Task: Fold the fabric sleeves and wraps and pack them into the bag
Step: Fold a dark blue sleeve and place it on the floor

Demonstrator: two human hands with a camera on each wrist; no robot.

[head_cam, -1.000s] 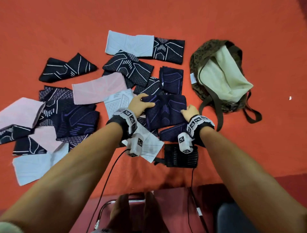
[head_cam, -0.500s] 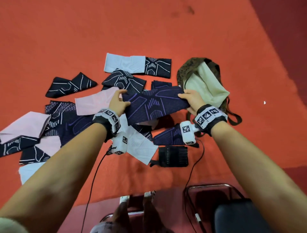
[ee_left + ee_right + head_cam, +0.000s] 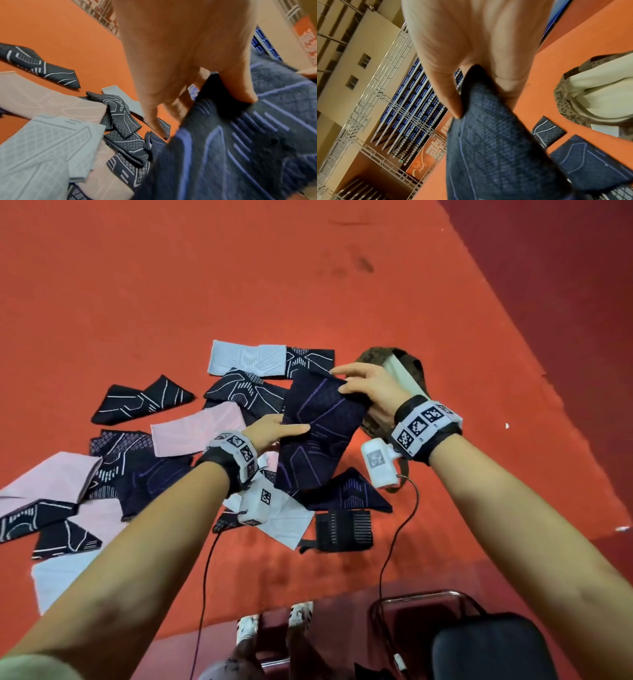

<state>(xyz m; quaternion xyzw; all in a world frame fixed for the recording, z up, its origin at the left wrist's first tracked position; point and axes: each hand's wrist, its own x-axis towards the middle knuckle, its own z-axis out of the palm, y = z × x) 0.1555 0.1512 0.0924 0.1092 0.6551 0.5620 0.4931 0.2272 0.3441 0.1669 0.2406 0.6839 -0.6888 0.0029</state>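
A chair (image 3: 489,648) and a pair of shoes (image 3: 274,619) sit nearest the camera, both cut off by the lower edge of the head view. Each wrist carries a band of black-and-white square code markers (image 3: 423,422); no readable text appears on them. The left hand (image 3: 274,433) pinches the sleeve's left edge, thumb on top and fingers underneath, as the left wrist view confirms. The sleeve (image 3: 315,433), dark navy with purple line patterns, is held above the orange floor (image 3: 171,285), tilted with its far end higher. The right hand (image 3: 370,388) pinches the far end between thumb and fingers. A small purple-and-white tag (image 3: 193,92) on the sleeve shows by the left fingers; it is too blurred to read. The bag (image 3: 397,364), brown patterned with a cream lining, lies on the floor behind the right hand, mostly hidden by it. A white label (image 3: 605,130) at its rim is illegible. Other sleeves (image 3: 246,361) lie scattered over the floor to the left. A far orange banner (image 3: 428,155) bears large white characters, partly covered by the sleeve.
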